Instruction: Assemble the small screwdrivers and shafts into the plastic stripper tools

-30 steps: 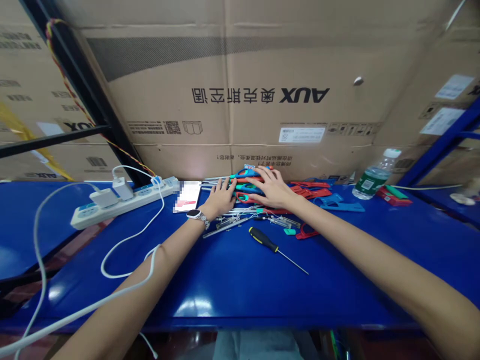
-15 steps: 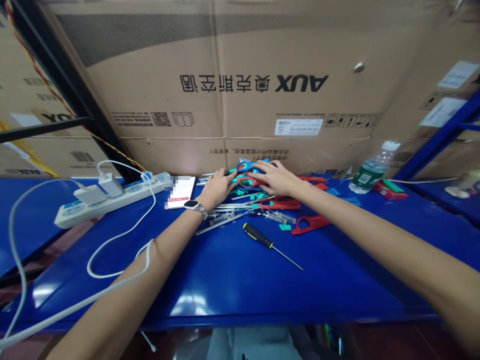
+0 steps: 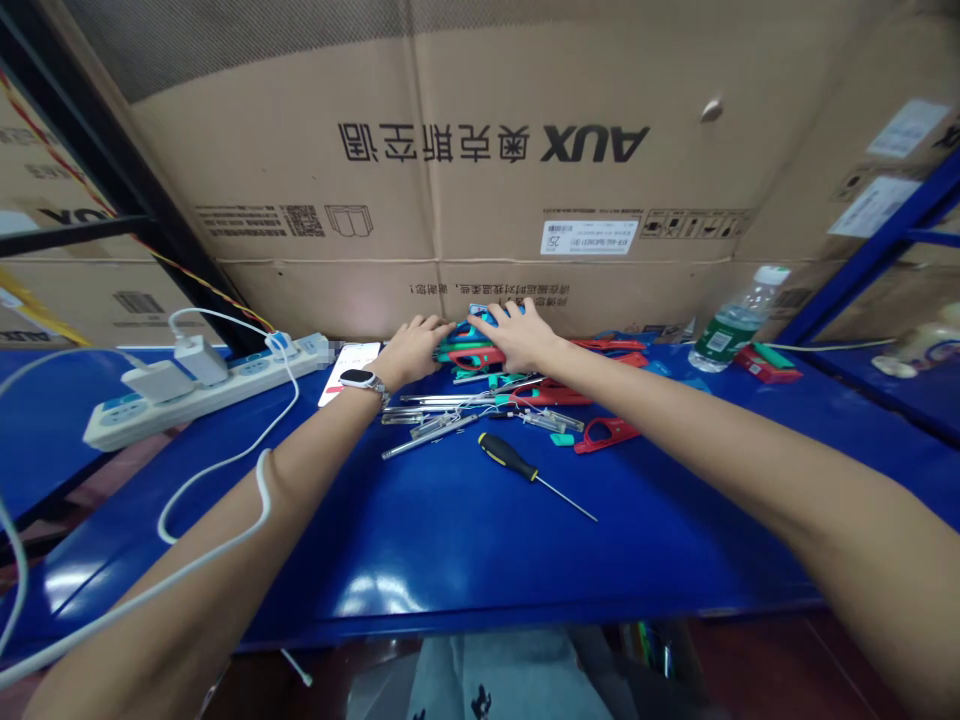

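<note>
Left hand (image 3: pixel 412 350) and right hand (image 3: pixel 523 338) flank plastic pieces (image 3: pixel 480 358).
Right spread, left's grip unclear; screwdriver (image 3: pixel 508 457) lies on their near side.

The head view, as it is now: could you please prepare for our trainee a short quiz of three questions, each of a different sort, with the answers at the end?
1. True or false: the left hand and the right hand are both at the pile of coloured items.

2. Which of these lies nearest to the front edge of the blue table?
A) the bottle
B) the screwdriver
C) the cardboard box

3. Fill in one word: the watch is worn on the person's ____ wrist.

Key: 1. True; 2. B; 3. left
</note>
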{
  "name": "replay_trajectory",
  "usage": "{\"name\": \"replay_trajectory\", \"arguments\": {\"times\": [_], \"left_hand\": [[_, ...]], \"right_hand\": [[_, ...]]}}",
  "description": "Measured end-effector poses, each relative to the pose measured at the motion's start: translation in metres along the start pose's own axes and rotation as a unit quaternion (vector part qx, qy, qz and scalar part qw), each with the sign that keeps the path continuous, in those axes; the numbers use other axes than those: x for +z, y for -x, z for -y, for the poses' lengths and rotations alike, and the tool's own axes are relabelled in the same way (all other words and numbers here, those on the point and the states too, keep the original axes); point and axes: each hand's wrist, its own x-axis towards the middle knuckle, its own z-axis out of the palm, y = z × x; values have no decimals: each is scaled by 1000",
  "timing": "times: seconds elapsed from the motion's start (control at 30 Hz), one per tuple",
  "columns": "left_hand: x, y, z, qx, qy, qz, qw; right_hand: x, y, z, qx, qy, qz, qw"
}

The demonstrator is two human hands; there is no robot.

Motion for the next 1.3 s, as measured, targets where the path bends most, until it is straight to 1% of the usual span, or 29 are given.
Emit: {"name": "replay_trajectory", "arguments": {"times": [0.1, 0.2, 0.3, 0.4, 0.47, 0.57, 0.6, 0.63, 0.7, 0.73, 0.8, 0.87, 0.93, 1.0, 1.03, 1.1, 1.2, 1.3], "left_hand": [[-8, -4, 1, -10, 11, -7, 1000], [-14, -13, 5, 6, 37, -31, 999], [-16, -21, 8, 10, 56, -41, 998], [-16, -23, 5, 0, 72, -49, 996], [-18, -19, -2, -35, 56, -77, 995], [-22, -10, -15, -136, 20, -156, 978], [-23, -7, -19, -167, 23, -163, 972], [-24, -3, -23, -189, 30, -152, 970], [-23, 4, -28, -200, 51, -97, 974], [-21, 8, -30, -189, 60, -68, 978], [-14, 14, -32, -149, 77, -32, 985], [-5, 18, -34, -94, 105, -19, 990], [5, 21, -36, -37, 142, -18, 989], [14, 20, -38, 0, 163, -12, 987], [18, 20, -39, 6, 166, -4, 986], [21, 17, -42, -3, 159, 18, 987], [22, 11, -47, -6, 155, 46, 987], [20, 8, -48, 9, 153, 48, 987]], "right_hand": [[-1, -8, -1, 35, 0, 12, 999], [-3, -13, -5, 67, -11, 28, 997], [-5, -14, -10, 76, -17, 29, 997], [-7, -12, -14, 77, -20, 31, 996], [-9, -11, -16, 78, -24, 41, 996], [-11, -11, -18, 86, -34, 48, 995], [-11, -12, -18, 87, -37, 47, 994], [-11, -12, -19, 89, -38, 45, 994], [-11, -12, -19, 91, -35, 42, 994], [-10, -12, -19, 91, -32, 41, 994], [-10, -12, -18, 90, -28, 37, 995], [-10, -10, -18, 89, -30, 36, 995], [-11, -10, -18, 92, -38, 39, 994], [-13, -9, -18, 96, -45, 42, 993], [-13, -9, -18, 97, -47, 44, 993], [-14, -10, -18, 97, -48, 47, 993], [-14, -10, -19, 99, -44, 47, 993], [-13, -11, -19, 99, -39, 42, 993]]}}
